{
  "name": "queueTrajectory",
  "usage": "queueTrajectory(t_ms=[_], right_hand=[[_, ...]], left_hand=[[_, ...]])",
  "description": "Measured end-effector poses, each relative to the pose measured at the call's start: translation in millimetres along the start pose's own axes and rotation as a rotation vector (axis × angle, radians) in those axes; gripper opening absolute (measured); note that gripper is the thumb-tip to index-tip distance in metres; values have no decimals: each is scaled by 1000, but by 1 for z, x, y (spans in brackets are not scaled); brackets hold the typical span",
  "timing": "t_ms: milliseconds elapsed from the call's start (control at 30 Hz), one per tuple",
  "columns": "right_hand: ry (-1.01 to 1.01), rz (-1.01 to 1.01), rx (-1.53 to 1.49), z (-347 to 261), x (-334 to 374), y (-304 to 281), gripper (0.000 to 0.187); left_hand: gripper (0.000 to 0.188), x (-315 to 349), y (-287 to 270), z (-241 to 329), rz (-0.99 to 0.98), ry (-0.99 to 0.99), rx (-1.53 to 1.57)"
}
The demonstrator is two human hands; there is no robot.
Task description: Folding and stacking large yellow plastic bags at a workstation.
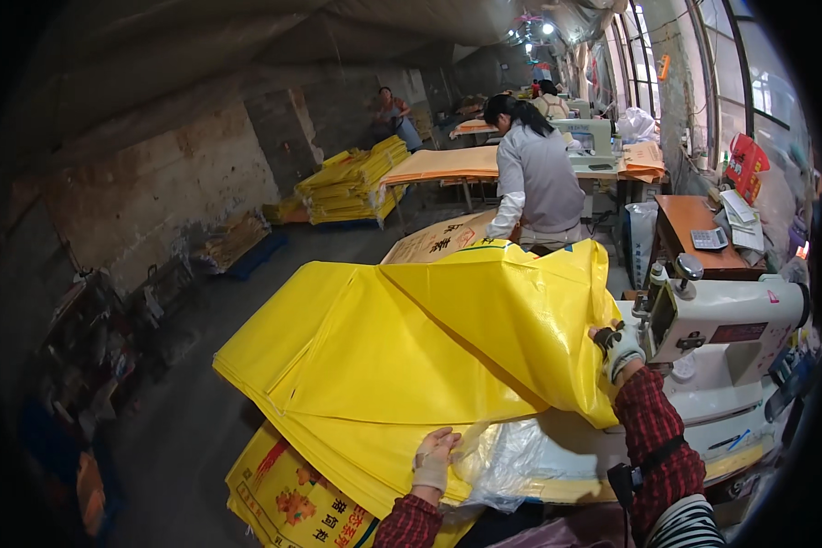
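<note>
A large yellow woven sack spreads across the sewing table, its right part raised and folded up. At the right, beside the sewing machine's needle end, my right hand in a fingerless pale glove is closed on the raised edge of the sack. Lower down, my left hand, wrapped at the wrist, lies against the sack's near edge with its fingers stretched out. Crumpled clear plastic lies just right of it. The white sewing machine stands at the right of the table.
Printed yellow sacks hang below the table's left side. A person in grey works ahead, beside an orange-topped table. Behind are stacked yellow sacks. A brown desk with a calculator stands at the right.
</note>
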State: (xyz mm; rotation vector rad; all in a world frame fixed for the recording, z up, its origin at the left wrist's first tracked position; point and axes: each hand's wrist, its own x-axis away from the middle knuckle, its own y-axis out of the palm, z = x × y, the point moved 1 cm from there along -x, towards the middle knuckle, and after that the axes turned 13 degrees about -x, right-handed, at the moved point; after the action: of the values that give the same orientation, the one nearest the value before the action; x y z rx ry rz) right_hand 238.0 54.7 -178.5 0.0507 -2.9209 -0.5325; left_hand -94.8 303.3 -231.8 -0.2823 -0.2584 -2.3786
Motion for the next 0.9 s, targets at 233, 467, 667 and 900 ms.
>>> queueTrajectory(t_ms=[233,467,667,900], right_hand=[[-222,-395,404,34,-48,-51,34],[-370,-282,808,68,5,-95,50],[-641,-522,519,9,97,-72,37],[-979,-1112,1023,-29,241,-84,37]], left_hand=[[30,1,6,-4,-70,17,-15],[28,9,5,0,-50,83,-45],[32,8,3,-2,-56,75,-41],[40,-12,-22,6,-256,-151,368]])
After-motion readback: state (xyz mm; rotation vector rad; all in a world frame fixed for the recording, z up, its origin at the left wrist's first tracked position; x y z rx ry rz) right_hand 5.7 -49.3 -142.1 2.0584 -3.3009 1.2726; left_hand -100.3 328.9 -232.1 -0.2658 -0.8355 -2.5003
